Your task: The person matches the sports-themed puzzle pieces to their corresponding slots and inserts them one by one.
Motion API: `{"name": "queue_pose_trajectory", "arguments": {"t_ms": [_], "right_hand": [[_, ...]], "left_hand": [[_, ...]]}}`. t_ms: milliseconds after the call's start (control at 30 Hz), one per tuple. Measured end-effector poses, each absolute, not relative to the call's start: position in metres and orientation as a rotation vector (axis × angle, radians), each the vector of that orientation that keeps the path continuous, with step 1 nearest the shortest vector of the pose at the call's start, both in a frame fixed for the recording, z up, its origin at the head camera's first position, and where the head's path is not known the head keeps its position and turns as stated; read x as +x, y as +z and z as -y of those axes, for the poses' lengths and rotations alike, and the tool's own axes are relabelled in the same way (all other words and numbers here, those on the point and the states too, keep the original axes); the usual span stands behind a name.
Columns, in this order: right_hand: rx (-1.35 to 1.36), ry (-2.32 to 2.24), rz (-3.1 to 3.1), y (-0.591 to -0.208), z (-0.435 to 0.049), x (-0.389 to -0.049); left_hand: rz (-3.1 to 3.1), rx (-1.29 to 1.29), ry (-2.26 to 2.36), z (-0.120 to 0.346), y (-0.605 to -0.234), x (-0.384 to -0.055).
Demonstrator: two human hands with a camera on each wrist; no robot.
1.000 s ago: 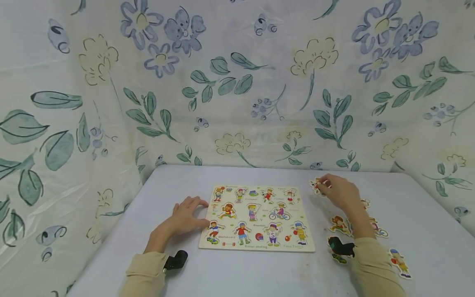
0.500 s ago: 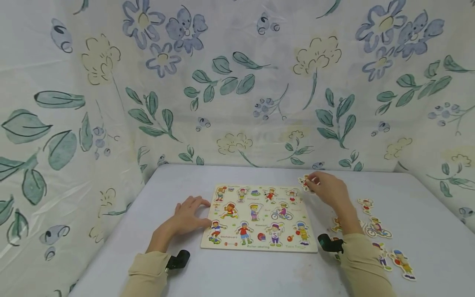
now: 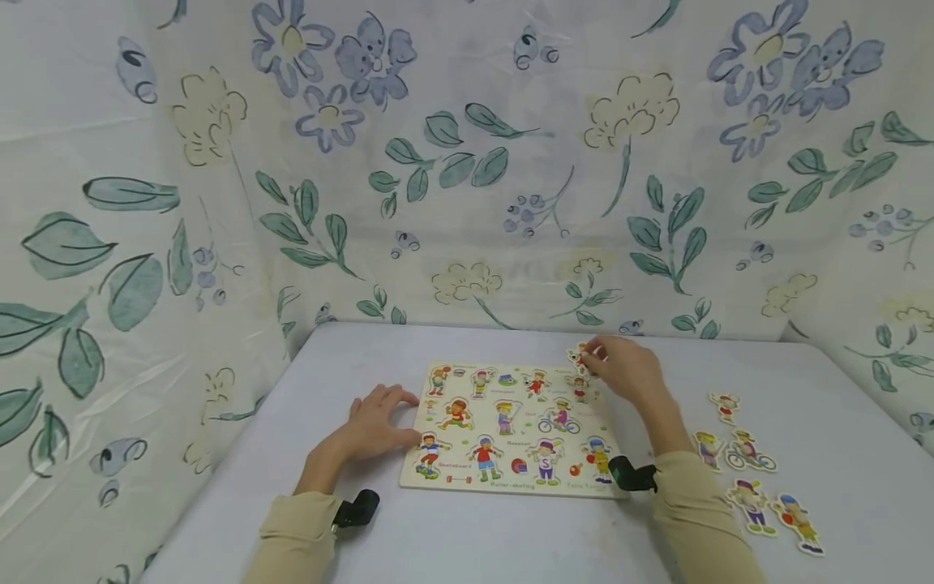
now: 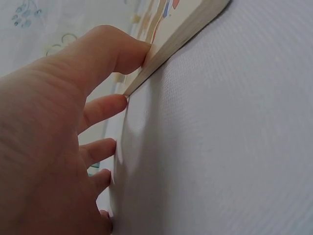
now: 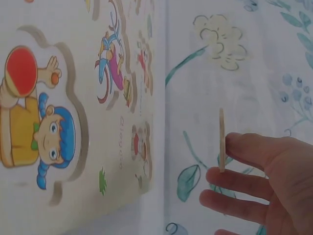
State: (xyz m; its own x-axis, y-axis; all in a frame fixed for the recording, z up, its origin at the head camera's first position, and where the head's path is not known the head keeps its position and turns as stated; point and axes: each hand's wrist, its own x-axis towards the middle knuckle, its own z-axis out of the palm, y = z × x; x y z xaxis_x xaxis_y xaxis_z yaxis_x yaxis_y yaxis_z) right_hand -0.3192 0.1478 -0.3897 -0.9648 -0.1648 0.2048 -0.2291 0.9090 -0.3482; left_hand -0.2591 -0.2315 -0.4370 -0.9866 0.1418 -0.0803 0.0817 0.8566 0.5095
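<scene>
A wooden puzzle board (image 3: 477,478) printed with children playing sports lies flat on the table, its cut-out recesses showing matching pictures. My left hand (image 3: 372,423) is spread at its left edge. In the left wrist view, the thumb (image 4: 132,55) touches the board's edge while the other fingers rest on the tabletop. Above the board's far right corner my right hand (image 3: 623,365) pinches a thin puzzle piece (image 3: 580,357) with a soccer player on it. The right wrist view shows that piece (image 5: 222,142) edge-on between thumb and fingers.
Right of the board lie several loose pieces: a tennis player (image 3: 726,407), a cyclist (image 3: 750,453), a baseball player (image 3: 751,507) and a table-tennis player (image 3: 799,523). Another piece (image 3: 708,450) sits beside the cyclist. A floral curtain (image 3: 467,203) hangs behind the table.
My right hand has carried the soccer piece leftward, from beside the board to over its far right corner. The left hand stays at the board's left edge. The view has shifted slightly.
</scene>
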Motion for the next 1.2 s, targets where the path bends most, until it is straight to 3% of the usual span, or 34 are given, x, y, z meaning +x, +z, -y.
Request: {"name": "queue_pose_trajectory", "arguments": {"t_ms": [433,1200], "right_hand": [[0.431,0.47,2.933,-0.396,-0.113,-0.325],[0.359,0.404,3.004,-0.414,-0.079,-0.331]], "left_hand": [[-2.919,0.18,0.807,0.23,-0.437,-0.258],[-2.926,0.213,0.787,0.233,-0.437,-0.261]]}}
